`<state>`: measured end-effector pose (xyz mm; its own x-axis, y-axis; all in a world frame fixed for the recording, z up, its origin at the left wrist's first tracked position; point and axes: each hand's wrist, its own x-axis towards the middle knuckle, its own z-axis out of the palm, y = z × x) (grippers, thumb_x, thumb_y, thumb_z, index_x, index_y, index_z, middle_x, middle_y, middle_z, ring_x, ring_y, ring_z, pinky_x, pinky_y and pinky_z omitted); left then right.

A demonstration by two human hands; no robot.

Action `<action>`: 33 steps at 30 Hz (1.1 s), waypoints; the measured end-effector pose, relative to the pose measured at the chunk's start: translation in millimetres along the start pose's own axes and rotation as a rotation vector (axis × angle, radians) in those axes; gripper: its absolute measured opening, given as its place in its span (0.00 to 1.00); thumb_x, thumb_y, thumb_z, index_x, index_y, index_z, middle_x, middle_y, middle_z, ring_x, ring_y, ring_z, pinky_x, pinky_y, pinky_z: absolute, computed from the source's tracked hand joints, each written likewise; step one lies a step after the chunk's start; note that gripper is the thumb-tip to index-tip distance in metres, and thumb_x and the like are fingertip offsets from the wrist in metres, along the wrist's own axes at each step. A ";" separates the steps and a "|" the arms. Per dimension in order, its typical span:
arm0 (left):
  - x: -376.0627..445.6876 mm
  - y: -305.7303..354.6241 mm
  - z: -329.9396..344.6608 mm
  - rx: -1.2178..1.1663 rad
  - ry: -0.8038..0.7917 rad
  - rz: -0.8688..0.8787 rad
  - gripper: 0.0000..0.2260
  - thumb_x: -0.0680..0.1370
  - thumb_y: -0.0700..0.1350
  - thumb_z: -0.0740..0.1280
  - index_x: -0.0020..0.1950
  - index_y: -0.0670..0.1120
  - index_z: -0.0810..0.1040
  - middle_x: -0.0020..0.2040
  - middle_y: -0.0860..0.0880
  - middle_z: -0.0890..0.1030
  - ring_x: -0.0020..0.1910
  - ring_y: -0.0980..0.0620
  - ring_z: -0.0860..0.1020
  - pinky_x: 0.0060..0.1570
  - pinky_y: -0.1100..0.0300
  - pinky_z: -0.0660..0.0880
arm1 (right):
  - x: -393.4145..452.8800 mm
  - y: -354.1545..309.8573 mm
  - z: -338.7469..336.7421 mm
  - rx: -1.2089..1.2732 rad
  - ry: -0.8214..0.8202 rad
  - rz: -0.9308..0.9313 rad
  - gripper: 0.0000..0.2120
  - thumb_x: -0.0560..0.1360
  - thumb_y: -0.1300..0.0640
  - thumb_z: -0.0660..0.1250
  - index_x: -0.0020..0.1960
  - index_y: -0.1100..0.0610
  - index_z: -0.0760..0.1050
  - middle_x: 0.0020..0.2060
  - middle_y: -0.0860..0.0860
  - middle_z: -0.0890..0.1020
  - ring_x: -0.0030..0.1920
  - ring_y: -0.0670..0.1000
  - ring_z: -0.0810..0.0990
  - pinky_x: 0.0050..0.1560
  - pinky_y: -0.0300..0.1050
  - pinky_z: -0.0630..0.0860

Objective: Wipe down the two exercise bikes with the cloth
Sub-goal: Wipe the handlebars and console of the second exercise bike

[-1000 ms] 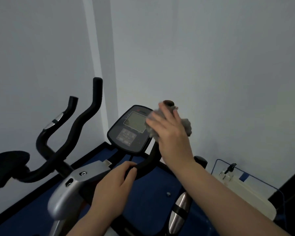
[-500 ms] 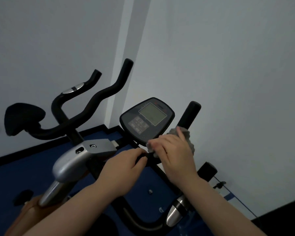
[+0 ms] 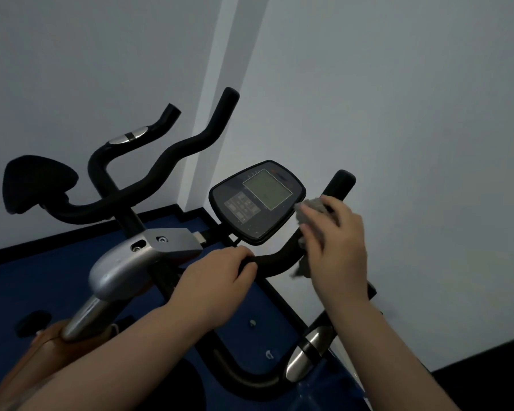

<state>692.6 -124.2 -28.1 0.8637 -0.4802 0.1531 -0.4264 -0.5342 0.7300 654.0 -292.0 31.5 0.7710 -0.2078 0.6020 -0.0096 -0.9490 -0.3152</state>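
The near exercise bike has a black console (image 3: 257, 200) with a grey screen and a black handlebar (image 3: 275, 256) curving up to a tip at the right. My right hand (image 3: 336, 247) presses a grey cloth (image 3: 312, 209) around the right upright of that handlebar, just beside the console. My left hand (image 3: 220, 280) grips the handlebar's middle below the console. A second bike's black handlebars (image 3: 166, 155) and pad (image 3: 36, 182) stand behind at the left.
A silver frame housing (image 3: 125, 262) and chrome post sit left of my left hand. A chrome grip sensor (image 3: 309, 351) lies on the lower handlebar loop. Blue floor (image 3: 27, 280) meets grey walls close behind; a wall corner runs up the middle.
My right hand with the cloth went from the console's right edge down to the bar by my left hand, then back up the right upright. The view swung left.
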 end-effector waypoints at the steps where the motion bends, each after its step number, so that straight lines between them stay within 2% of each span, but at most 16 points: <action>1: 0.1 0.2 0.0 0.002 0.007 -0.009 0.09 0.80 0.55 0.55 0.53 0.58 0.74 0.45 0.58 0.78 0.44 0.60 0.75 0.40 0.62 0.70 | 1.9 -2.0 2.2 -0.030 0.020 0.034 0.13 0.76 0.60 0.67 0.60 0.55 0.80 0.62 0.52 0.74 0.59 0.52 0.70 0.54 0.51 0.76; 3: -0.2 0.2 -1.4 -0.003 0.011 -0.024 0.09 0.80 0.56 0.55 0.53 0.59 0.74 0.45 0.58 0.78 0.44 0.61 0.74 0.39 0.63 0.68 | -9.6 -11.1 18.8 -0.082 0.039 0.101 0.11 0.77 0.57 0.66 0.57 0.56 0.81 0.57 0.52 0.73 0.55 0.50 0.70 0.50 0.48 0.76; 5: -1.8 0.0 -2.5 0.001 0.011 -0.031 0.09 0.80 0.57 0.55 0.53 0.59 0.74 0.45 0.59 0.78 0.44 0.61 0.75 0.42 0.61 0.71 | -25.5 -20.7 32.9 0.004 0.040 0.148 0.09 0.77 0.56 0.66 0.54 0.56 0.82 0.50 0.48 0.72 0.52 0.46 0.67 0.46 0.34 0.70; 6: -3.2 -0.3 -3.7 0.004 0.011 -0.038 0.10 0.80 0.57 0.55 0.54 0.59 0.74 0.46 0.59 0.78 0.45 0.61 0.75 0.44 0.59 0.72 | -28.1 -23.5 35.3 0.065 -0.006 0.128 0.08 0.77 0.55 0.66 0.52 0.55 0.82 0.48 0.46 0.71 0.51 0.44 0.67 0.45 0.31 0.67; 8: -5.9 -0.3 -7.6 0.017 -0.006 -0.049 0.10 0.80 0.57 0.55 0.56 0.58 0.73 0.48 0.58 0.78 0.48 0.58 0.76 0.48 0.54 0.74 | -20.5 -23.3 29.9 0.065 -0.105 0.021 0.08 0.77 0.55 0.67 0.54 0.52 0.82 0.46 0.45 0.71 0.49 0.44 0.67 0.45 0.31 0.67; 9: -7.8 -1.2 -9.6 0.033 -0.018 -0.057 0.11 0.80 0.57 0.55 0.58 0.58 0.72 0.49 0.57 0.78 0.49 0.57 0.76 0.50 0.53 0.74 | -12.3 -18.7 26.0 0.026 -0.102 -0.017 0.10 0.77 0.55 0.67 0.57 0.51 0.80 0.46 0.45 0.71 0.50 0.45 0.69 0.45 0.34 0.69; 11: -15.3 -6.5 -12.8 0.058 -0.021 -0.072 0.13 0.80 0.57 0.56 0.64 0.60 0.69 0.54 0.58 0.76 0.53 0.57 0.75 0.54 0.54 0.73 | 1.0 -11.4 19.2 -0.032 -0.012 0.035 0.12 0.77 0.54 0.66 0.61 0.49 0.78 0.48 0.45 0.75 0.51 0.47 0.71 0.42 0.41 0.71; 14: -33.1 -14.3 -17.0 0.050 -0.022 -0.062 0.21 0.80 0.56 0.56 0.73 0.62 0.59 0.66 0.62 0.70 0.63 0.60 0.70 0.62 0.59 0.69 | -16.8 -24.3 28.4 -0.102 0.004 0.122 0.08 0.78 0.51 0.64 0.54 0.49 0.80 0.48 0.44 0.78 0.50 0.49 0.70 0.38 0.46 0.74; 16: -42.7 -17.7 -20.2 0.047 -0.018 -0.043 0.24 0.80 0.56 0.57 0.76 0.62 0.54 0.70 0.65 0.64 0.67 0.62 0.66 0.65 0.61 0.67 | -35.8 -39.2 39.9 -0.073 -0.027 0.022 0.06 0.76 0.52 0.67 0.49 0.49 0.82 0.44 0.43 0.79 0.46 0.48 0.69 0.34 0.38 0.70; 18: -49.2 -20.4 -24.6 0.085 0.018 -0.028 0.25 0.80 0.56 0.57 0.76 0.62 0.53 0.72 0.66 0.64 0.67 0.62 0.67 0.65 0.61 0.67 | -34.4 -41.2 39.1 -0.008 -0.085 -0.079 0.04 0.75 0.53 0.69 0.47 0.49 0.83 0.43 0.42 0.80 0.45 0.48 0.70 0.34 0.34 0.64; 20: -57.0 -22.5 -28.3 0.150 0.073 -0.021 0.25 0.80 0.56 0.56 0.76 0.61 0.55 0.71 0.65 0.66 0.67 0.62 0.67 0.65 0.62 0.67 | -16.2 -27.3 30.7 0.012 -0.088 -0.093 0.05 0.74 0.53 0.70 0.49 0.48 0.83 0.43 0.42 0.81 0.47 0.46 0.70 0.36 0.37 0.64; 24: -73.1 -23.2 -29.2 0.194 0.180 -0.055 0.21 0.78 0.57 0.54 0.71 0.59 0.65 0.64 0.63 0.72 0.62 0.62 0.70 0.61 0.63 0.69 | -15.3 -17.3 26.6 -0.042 0.037 0.078 0.08 0.76 0.53 0.68 0.53 0.50 0.81 0.45 0.45 0.81 0.46 0.46 0.67 0.36 0.40 0.66; 26: -76.6 -24.6 -29.0 0.205 0.243 -0.092 0.19 0.77 0.57 0.53 0.66 0.58 0.72 0.58 0.62 0.75 0.57 0.61 0.72 0.54 0.63 0.71 | -39.8 -37.7 41.8 -0.005 -0.005 0.050 0.07 0.75 0.55 0.69 0.52 0.51 0.81 0.44 0.45 0.81 0.45 0.47 0.69 0.36 0.38 0.66; 29: -80.5 -29.5 -26.5 0.180 0.284 -0.153 0.18 0.76 0.57 0.52 0.61 0.58 0.74 0.54 0.61 0.75 0.53 0.60 0.73 0.48 0.60 0.74 | -49.6 -60.1 54.4 0.109 -0.144 -0.071 0.07 0.74 0.55 0.69 0.51 0.49 0.81 0.44 0.43 0.79 0.46 0.44 0.69 0.38 0.30 0.63; 31: -86.0 -33.8 -25.7 0.182 0.301 -0.177 0.16 0.76 0.57 0.53 0.59 0.58 0.74 0.51 0.62 0.75 0.51 0.61 0.72 0.45 0.62 0.73 | -32.0 -55.6 49.9 0.118 -0.210 -0.142 0.06 0.74 0.54 0.69 0.51 0.48 0.81 0.44 0.42 0.80 0.47 0.44 0.69 0.39 0.32 0.64; 33: -92.4 -36.7 -24.6 0.167 0.320 -0.199 0.14 0.77 0.56 0.54 0.58 0.59 0.75 0.49 0.63 0.74 0.48 0.64 0.72 0.42 0.68 0.70 | -17.3 -42.5 42.0 0.039 -0.136 -0.127 0.05 0.75 0.55 0.69 0.50 0.49 0.81 0.42 0.44 0.81 0.46 0.46 0.69 0.37 0.37 0.64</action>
<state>635.1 -43.1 -52.6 0.9623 -0.1296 0.2390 -0.2580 -0.7128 0.6522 667.9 -238.1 3.6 0.8435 -0.0504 0.5347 0.1159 -0.9550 -0.2729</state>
